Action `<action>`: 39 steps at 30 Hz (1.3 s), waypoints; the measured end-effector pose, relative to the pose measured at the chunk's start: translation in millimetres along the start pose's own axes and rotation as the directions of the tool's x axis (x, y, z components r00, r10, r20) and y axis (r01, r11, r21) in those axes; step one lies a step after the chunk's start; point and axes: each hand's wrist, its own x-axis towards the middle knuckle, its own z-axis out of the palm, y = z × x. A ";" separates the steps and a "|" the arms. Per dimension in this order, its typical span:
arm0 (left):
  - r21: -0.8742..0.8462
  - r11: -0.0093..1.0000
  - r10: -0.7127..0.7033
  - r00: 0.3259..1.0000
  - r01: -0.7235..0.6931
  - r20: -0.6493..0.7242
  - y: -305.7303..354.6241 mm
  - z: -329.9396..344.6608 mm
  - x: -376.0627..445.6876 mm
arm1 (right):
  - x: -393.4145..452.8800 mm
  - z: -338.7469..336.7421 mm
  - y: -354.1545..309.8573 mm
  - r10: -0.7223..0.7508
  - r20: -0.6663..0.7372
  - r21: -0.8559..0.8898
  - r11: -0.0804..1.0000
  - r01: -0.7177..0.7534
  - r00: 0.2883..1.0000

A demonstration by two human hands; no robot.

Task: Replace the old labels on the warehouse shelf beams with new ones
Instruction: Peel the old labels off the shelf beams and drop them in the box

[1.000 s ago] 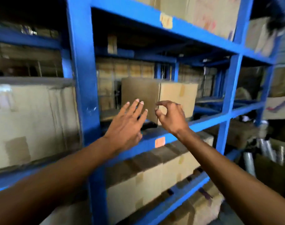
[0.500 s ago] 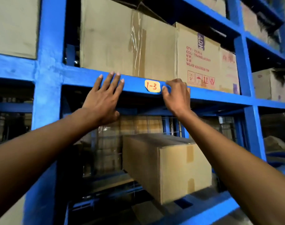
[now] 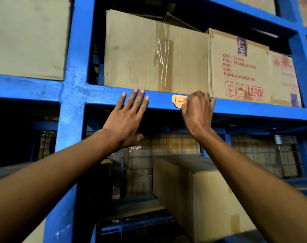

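On the blue beam point(image 3: 158, 100), my left hand point(image 3: 126, 120) lies spread flat left of the label point(image 3: 178, 101); my right hand point(image 3: 197, 111) is curled, fingertips pinching the label's right edge.

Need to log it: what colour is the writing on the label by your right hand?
Red writing on a pale orange label, clearest in the head view.

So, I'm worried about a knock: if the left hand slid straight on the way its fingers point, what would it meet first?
Probably the taped cardboard box just above the blue beam under the left hand; depth is uncertain.
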 end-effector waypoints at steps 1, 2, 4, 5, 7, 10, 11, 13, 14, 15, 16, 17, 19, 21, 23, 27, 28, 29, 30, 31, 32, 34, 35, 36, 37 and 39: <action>0.000 1.000 0.004 1.000 -0.004 0.013 -1.4 -1.7 -0.8 | 1.5 -3.4 -0.2 -0.002 0.008 0.025 1.000 0.002 1.000; 0.003 1.000 0.010 1.000 -0.010 0.026 -2.4 -2.5 -2.1 | 2.3 -7.1 -0.6 -0.005 0.015 0.067 0.998 0.004 1.000; 0.000 1.000 0.022 0.998 -0.022 0.054 -3.3 -4.7 -6.7 | -1.2 -16.2 -4.0 -0.001 0.008 0.203 0.979 -0.001 1.000; -0.010 1.000 0.025 0.998 -0.024 0.066 -3.5 -6.1 -10.1 | -5.6 -21.5 -7.4 0.005 -0.001 0.279 0.960 -0.005 1.000; -0.042 0.999 0.023 0.997 -0.020 0.076 -1.6 -8.1 -19.9 | -17.2 -32.6 -16.1 0.013 -0.006 0.405 0.914 -0.010 1.000; -0.089 0.996 0.001 0.994 0.008 0.107 -0.6 -3.8 -58.7 | -42.5 -51.2 -32.4 0.032 0.027 0.524 0.851 -0.042 0.999; -0.101 0.995 -0.007 0.993 0.019 0.116 -1.7 -0.9 -79.6 | -53.4 -56.7 -38.5 0.037 0.041 0.552 0.832 -0.054 0.998; -0.104 0.995 0.004 0.996 0.005 0.085 -2.9 5.9 -123.3 | -79.4 -64.7 -49.7 0.037 0.093 0.595 0.799 -0.085 0.995; -0.097 0.995 0.015 0.998 -0.009 0.060 -2.1 9.4 -143.7 | -94.2 -67.3 -54.9 0.029 0.127 0.611 0.785 -0.101 0.992; -0.096 0.995 0.028 0.999 -0.025 0.031 -1.5 13.4 -164.6 | -111.6 -68.8 -60.5 0.018 0.160 0.621 0.776 -0.115 0.987; -0.099 0.994 0.034 0.999 -0.035 -0.010 -0.1 17.3 -183.7 | -129.8 -69.8 -66.2 0.010 0.192 0.631 0.765 -0.131 0.981; -0.104 0.994 0.041 0.999 -0.044 -0.034 0.7 21.0 -199.4 | -147.1 -70.0 -72.7 0.016 0.224 0.641 0.751 -0.160 0.974; -0.138 0.989 0.040 0.999 -0.044 -0.028 2.0 29.9 -238.8 | -191.8 -71.7 -90.7 0.071 0.308 0.661 0.702 -0.267 0.949; -0.161 0.986 0.035 0.999 -0.033 0.014 7.3 38.4 -270.8 | -234.0 -72.6 -100.0 0.112 0.376 0.667 0.657 -0.352 0.920; -0.174 0.983 0.066 0.995 -0.053 0.070 11.1 46.3 -302.1 | -277.9 -73.7 -107.8 0.145 0.453 0.636 0.639 -0.433 0.879; -0.172 0.977 0.143 0.986 -0.126 0.089 27.7 58.1 -349.8 | -352.2 -76.2 -108.7 0.232 0.565 0.532 0.631 -0.564 0.792; -0.200 0.970 0.165 0.980 -0.139 0.116 38.8 59.3 -369.1 | -377.2 -80.9 -108.4 0.264 0.607 0.492 0.615 -0.616 0.749; -0.207 0.966 0.183 0.976 -0.156 0.120 46.5 60.5 -380.8 | -393.9 -82.4 -107.3 0.281 0.635 0.472 0.597 -0.649 0.720; -0.235 0.955 0.218 0.966 -0.182 0.140 56.1 60.9 -395.0 | -412.7 -85.0 -106.0 0.291 0.659 0.447 0.591 -0.672 0.694; -0.271 0.944 0.242 0.955 -0.190 0.172 68.6 60.6 -414.2 | -438.6 -88.1 -103.4 0.303 0.687 0.403 0.598 -0.693 0.661; -0.310 0.929 0.270 0.942 -0.200 0.200 78.2 60.3 -428.7 | -459.7 -89.7 -100.4 0.324 0.708 0.351 0.609 -0.711 0.628; -0.364 0.910 0.309 0.909 -0.197 0.280 100.0 59.2 -459.6 | -505.6 -95.3 -92.2 0.385 0.751 0.221 0.620 -0.753 0.537; -0.376 0.905 0.335 0.876 -0.198 0.346 110.4 59.6 -476.0 | -530.4 -99.4 -86.7 0.412 0.775 0.160 0.606 -0.779 0.480; -0.394 0.900 0.360 0.831 -0.188 0.424 118.9 61.6 -488.6 | -550.3 -102.3 -81.8 0.427 0.797 0.116 0.585 -0.803 0.426; -0.406 0.894 0.384 0.789 -0.188 0.480 126.9 65.1 -501.0 | -571.3 -105.3 -76.1 0.442 0.814 0.069 0.572 -0.818 0.378; -0.396 0.892 0.416 0.735 -0.216 0.536 139.5 73.4 -525.6 | -616.1 -114.1 -65.9 0.454 0.840 -0.046 0.605 -0.795 0.297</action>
